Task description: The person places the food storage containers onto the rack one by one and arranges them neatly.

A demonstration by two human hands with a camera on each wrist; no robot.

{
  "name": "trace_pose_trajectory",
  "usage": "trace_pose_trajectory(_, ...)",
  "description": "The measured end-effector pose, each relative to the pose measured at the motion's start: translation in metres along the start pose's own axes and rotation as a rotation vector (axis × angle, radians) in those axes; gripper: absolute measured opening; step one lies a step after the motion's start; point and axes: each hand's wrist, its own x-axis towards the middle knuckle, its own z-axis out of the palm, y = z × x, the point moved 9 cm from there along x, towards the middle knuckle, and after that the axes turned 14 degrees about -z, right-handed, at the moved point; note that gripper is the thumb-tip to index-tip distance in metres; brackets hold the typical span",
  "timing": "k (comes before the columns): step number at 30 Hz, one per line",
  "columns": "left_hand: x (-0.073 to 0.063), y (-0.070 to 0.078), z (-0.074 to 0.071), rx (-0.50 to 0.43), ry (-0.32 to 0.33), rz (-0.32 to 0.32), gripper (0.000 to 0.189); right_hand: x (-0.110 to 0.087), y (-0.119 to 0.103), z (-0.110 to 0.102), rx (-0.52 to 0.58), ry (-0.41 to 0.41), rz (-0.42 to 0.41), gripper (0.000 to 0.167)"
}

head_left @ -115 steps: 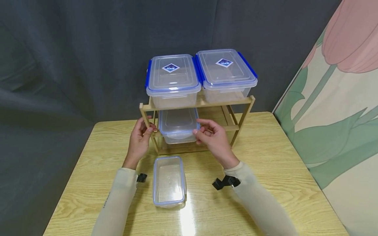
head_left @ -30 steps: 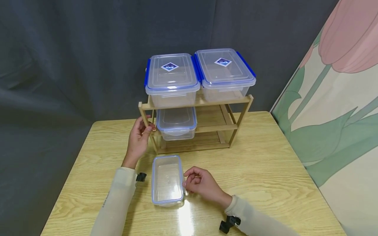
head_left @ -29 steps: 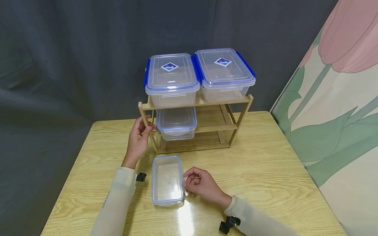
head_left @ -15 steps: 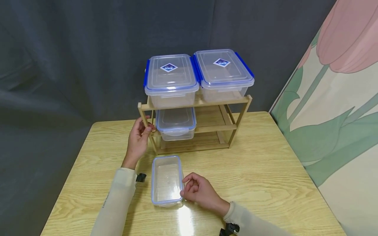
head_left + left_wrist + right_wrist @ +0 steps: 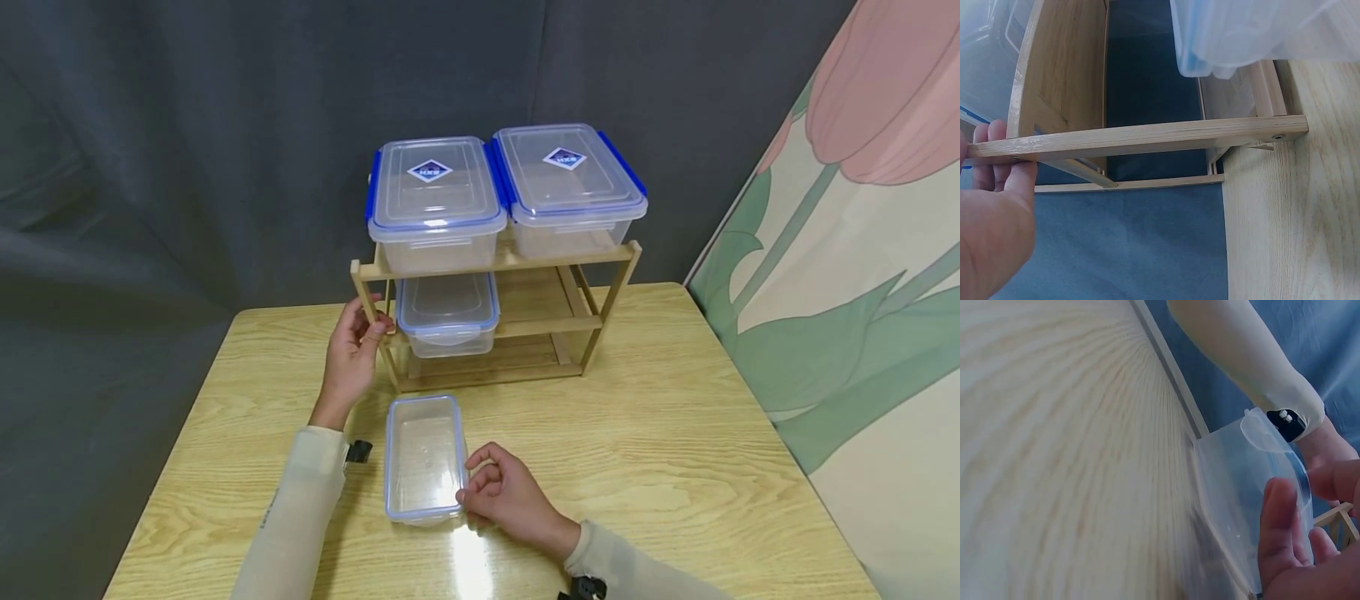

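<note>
My left hand (image 5: pixel 352 354) grips the left front post of a wooden rack (image 5: pixel 555 327), with its fingers round the post in the left wrist view. On the tabletop lies a clear plastic food container (image 5: pixel 423 454) with a blue-edged rim. Beside its right long side is my right hand (image 5: pixel 513 500), fingers loosely bent and the thumb at the rim near the front corner. Whether the thumb touches the rim I cannot tell. In the right wrist view, the fingers (image 5: pixel 1280 519) stand in front of the container's wall, and a clip flap (image 5: pixel 1266 432) sticks out from it.
Two large lidded containers (image 5: pixel 442 187) with blue clips stand on the rack's top shelf. A smaller lidded container (image 5: pixel 450 312) sits on the left of the middle shelf, its front overhanging. Behind the wooden table (image 5: pixel 675 433) hangs a dark curtain (image 5: pixel 187 167).
My right hand has left the middle-shelf container and come down to the one on the table, then slid slightly towards its front corner. My left hand stays on the post.
</note>
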Motion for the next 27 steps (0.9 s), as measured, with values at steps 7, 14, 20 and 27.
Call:
trace_pose_trajectory(7, 0.0, 0.0, 0.0, 0.001, -0.002, -0.007, 0.038, -0.001, 0.0, 0.001, 0.085, 0.056, 0.012, 0.038)
trace_pose_trajectory(14, 0.0, -0.001, 0.001, 0.011, -0.001, -0.017, 0.038, -0.001, 0.0, 0.0, 0.135, 0.081, 0.004, 0.04)
trace_pose_trajectory(20, -0.001, 0.001, 0.001, 0.008, -0.003, -0.01, 0.038, 0.0, -0.003, -0.003, 0.144, 0.076, -0.016, 0.041)
trace_pose_trajectory(27, -0.001, 0.001, 0.001, 0.0, -0.004, -0.001, 0.037, -0.001, -0.006, -0.009, 0.129, 0.085, -0.02, 0.041)
